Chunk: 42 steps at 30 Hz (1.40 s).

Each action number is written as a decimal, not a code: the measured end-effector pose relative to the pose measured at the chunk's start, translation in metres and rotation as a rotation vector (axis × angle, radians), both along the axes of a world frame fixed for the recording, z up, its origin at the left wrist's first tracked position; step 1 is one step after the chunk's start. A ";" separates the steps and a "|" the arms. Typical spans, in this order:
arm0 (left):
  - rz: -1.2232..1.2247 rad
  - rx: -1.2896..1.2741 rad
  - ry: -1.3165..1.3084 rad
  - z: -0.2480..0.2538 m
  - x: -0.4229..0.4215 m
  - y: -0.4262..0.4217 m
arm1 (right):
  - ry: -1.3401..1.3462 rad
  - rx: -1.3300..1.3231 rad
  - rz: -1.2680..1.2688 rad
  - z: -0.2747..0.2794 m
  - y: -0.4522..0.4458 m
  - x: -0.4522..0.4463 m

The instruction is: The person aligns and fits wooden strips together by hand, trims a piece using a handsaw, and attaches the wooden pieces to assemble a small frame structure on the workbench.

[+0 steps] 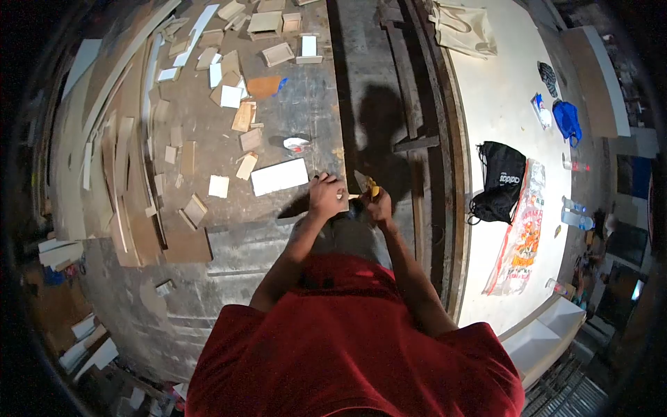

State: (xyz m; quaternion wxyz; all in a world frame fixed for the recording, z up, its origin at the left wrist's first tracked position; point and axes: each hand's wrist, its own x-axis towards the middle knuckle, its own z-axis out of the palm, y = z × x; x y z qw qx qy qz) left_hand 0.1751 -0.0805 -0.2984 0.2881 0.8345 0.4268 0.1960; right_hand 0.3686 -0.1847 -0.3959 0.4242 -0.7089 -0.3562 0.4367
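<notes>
One small pale piece [343, 201], prob. wood, is at the edge of the bench [316, 121], w/ L hand [326, 195] fingers bent snugly round it; R hand [378, 207] is wrapped on a yellow-handled tool [374, 187], type unclear. Piece looks light, stiff, not slippery, might chip at thin ends; best held on the side away from the tool. White board [280, 177] lies just beside L hand, crowding it; wood block [246, 165] etc. beyond. Black bag [501, 177] well off R side.

The tool handle [374, 189] is yellow, the shirt [354, 340] red.
</notes>
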 end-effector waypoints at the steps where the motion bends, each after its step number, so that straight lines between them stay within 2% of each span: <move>1: -0.008 -0.001 -0.002 -0.002 0.005 0.003 | 0.026 -0.005 -0.028 0.024 0.004 -0.006; 3: 0.109 0.178 0.002 -0.006 0.017 0.003 | 0.050 -0.017 -0.065 0.031 0.002 -0.007; 5: 0.085 0.178 0.060 -0.011 0.021 0.002 | -0.125 -0.059 0.029 0.019 0.004 -0.001; 6: 0.070 0.182 0.120 -0.014 0.024 0.003 | -0.131 -0.060 0.026 0.001 0.002 0.002; 8: 0.043 0.193 0.164 -0.019 0.024 -0.001 | -0.002 0.121 -0.008 -0.018 0.000 0.005; 9: 0.016 0.207 0.214 -0.021 0.024 -0.001 | 0.041 0.181 -0.018 -0.015 0.002 0.006; 11: 0.055 0.196 0.229 -0.019 0.025 -0.002 | -0.044 -0.051 0.039 0.044 0.010 -0.002; 12: 0.097 0.188 0.244 -0.019 0.026 -0.003 | -0.043 -0.052 0.040 0.048 0.011 -0.003; 14: 0.128 0.179 0.231 -0.019 0.026 -0.002 | -0.214 -0.186 0.079 0.056 0.016 -0.006; 19: 0.235 0.069 0.127 -0.017 0.028 -0.002 | -0.097 -0.065 -0.004 0.050 0.017 -0.007; 21: 0.261 0.093 0.161 -0.024 0.028 -0.001 | -0.097 -0.064 -0.018 0.050 0.016 -0.008; 23: 0.245 0.098 0.198 -0.033 0.029 -0.003 | -0.160 -0.187 0.028 0.069 0.021 -0.009; 26: 0.260 0.154 0.255 -0.030 0.030 -0.003 | -0.144 -0.114 0.029 0.075 0.019 -0.007; 27: 0.287 0.202 0.277 -0.028 0.030 -0.003 | -0.145 -0.111 0.023 0.067 0.017 -0.006; 29: 0.281 0.224 0.281 -0.028 0.031 -0.002 | -0.153 -0.088 -0.148 0.041 0.010 -0.002; 30: 0.282 0.239 0.289 -0.029 0.031 -0.003 | -0.155 -0.089 -0.155 0.050 0.009 -0.002; 33: 0.311 0.252 0.269 -0.042 0.034 -0.001 | 0.227 -0.028 -0.390 0.088 -0.001 0.002; 36: 0.321 0.195 0.261 -0.032 0.033 -0.001 | 0.318 -0.044 -0.487 0.178 0.002 -0.011; 39: 0.342 0.262 0.251 -0.040 0.032 0.001 | 0.344 0.054 -0.451 0.199 -0.022 -0.025; 42: 0.369 0.303 0.201 -0.044 0.032 0.004 | 0.379 0.016 -0.371 0.211 -0.032 -0.053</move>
